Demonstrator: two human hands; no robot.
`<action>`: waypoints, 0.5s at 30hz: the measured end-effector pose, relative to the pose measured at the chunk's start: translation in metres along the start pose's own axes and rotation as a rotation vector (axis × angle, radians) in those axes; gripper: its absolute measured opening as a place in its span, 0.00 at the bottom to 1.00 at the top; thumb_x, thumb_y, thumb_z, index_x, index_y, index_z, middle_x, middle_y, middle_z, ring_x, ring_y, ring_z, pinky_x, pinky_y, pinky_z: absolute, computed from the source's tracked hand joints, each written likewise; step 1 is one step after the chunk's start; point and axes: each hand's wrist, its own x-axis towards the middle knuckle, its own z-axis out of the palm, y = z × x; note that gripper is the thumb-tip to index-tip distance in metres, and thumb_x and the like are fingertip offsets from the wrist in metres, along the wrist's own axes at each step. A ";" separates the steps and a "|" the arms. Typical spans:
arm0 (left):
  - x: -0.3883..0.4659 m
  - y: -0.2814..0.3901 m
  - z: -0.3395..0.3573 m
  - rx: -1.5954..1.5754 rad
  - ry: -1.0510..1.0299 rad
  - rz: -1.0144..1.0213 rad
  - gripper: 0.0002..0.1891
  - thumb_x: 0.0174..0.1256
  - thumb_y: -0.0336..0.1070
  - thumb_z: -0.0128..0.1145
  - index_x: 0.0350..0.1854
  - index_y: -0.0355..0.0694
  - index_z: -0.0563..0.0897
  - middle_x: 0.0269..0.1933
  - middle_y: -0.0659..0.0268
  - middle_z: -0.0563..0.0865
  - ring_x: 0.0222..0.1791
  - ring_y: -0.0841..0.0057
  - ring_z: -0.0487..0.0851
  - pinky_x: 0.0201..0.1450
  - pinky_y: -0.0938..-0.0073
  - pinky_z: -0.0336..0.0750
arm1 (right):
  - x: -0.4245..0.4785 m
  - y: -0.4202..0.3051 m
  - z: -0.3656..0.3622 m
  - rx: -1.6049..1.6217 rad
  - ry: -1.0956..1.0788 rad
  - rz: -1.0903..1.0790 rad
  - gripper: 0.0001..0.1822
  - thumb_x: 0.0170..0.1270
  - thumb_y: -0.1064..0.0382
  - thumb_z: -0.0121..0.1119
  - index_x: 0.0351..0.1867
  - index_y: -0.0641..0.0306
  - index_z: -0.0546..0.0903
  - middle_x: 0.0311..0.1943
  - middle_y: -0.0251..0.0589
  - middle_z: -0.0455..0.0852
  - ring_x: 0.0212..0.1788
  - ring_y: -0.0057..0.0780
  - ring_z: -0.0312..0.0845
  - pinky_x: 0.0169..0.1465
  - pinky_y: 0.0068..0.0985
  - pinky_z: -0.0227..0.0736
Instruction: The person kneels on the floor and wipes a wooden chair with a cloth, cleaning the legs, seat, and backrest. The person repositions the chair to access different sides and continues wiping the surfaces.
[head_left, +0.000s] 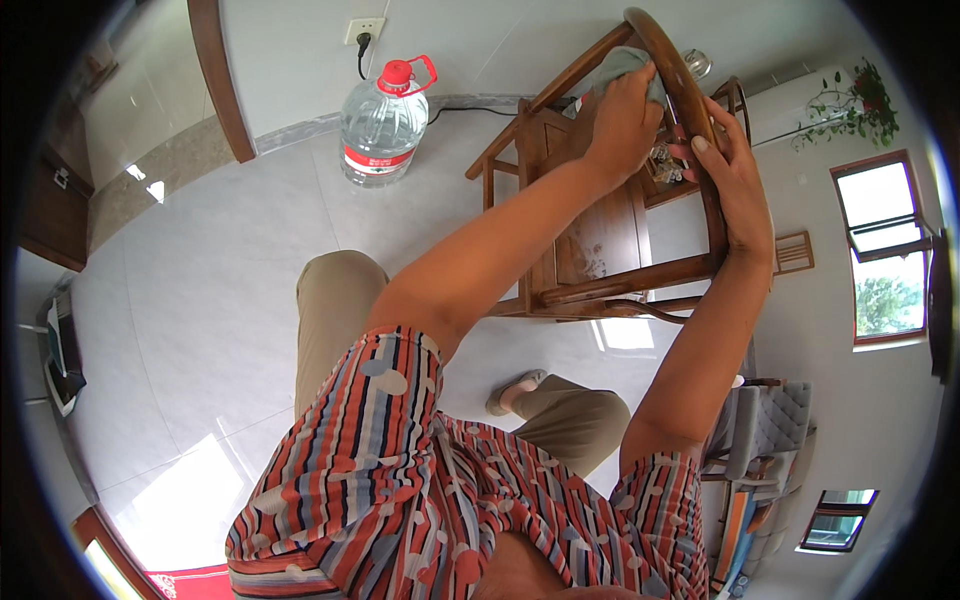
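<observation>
A wooden armchair (568, 247) with a curved top rail (679, 86) stands in front of me. Bunched in my left hand (626, 124) is a grey-green cloth (622, 61), held against the inner side of the rail near its upper bend. My right hand (731, 180) grips the same rail lower down. Its thumb lies on top, and its fingers wrap underneath, with some fingertips showing on the inner side. My left forearm crosses over the chair and hides part of its seat (607, 232) and frame.
Left of the chair, a large water bottle (382, 135) with a red cap stands on the tiled floor (225, 300). A black plug (364, 39) sits in the wall socket, its cable running down behind the bottle. Further right are another wooden chair (733, 91), a hanging plant (862, 101) and a grey tufted seat (772, 420).
</observation>
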 end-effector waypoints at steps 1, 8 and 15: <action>-0.007 0.005 -0.003 0.006 -0.025 0.004 0.25 0.73 0.31 0.49 0.71 0.32 0.72 0.63 0.45 0.80 0.64 0.46 0.76 0.69 0.54 0.70 | 0.002 0.002 -0.001 -0.004 0.001 -0.003 0.32 0.76 0.60 0.64 0.77 0.64 0.69 0.54 0.43 0.84 0.52 0.27 0.85 0.48 0.22 0.77; -0.005 0.006 -0.002 -0.034 -0.016 0.018 0.27 0.71 0.31 0.49 0.72 0.31 0.71 0.61 0.43 0.81 0.63 0.44 0.75 0.69 0.51 0.69 | 0.000 -0.002 -0.001 -0.054 0.005 -0.009 0.32 0.76 0.59 0.63 0.77 0.63 0.68 0.54 0.42 0.84 0.52 0.27 0.85 0.50 0.23 0.78; 0.032 -0.026 0.011 -0.026 -0.043 -0.034 0.28 0.75 0.39 0.48 0.73 0.29 0.70 0.65 0.40 0.79 0.65 0.41 0.75 0.70 0.50 0.69 | -0.011 -0.004 -0.005 -0.109 0.008 0.001 0.32 0.77 0.59 0.60 0.79 0.62 0.66 0.60 0.45 0.84 0.55 0.27 0.85 0.52 0.22 0.76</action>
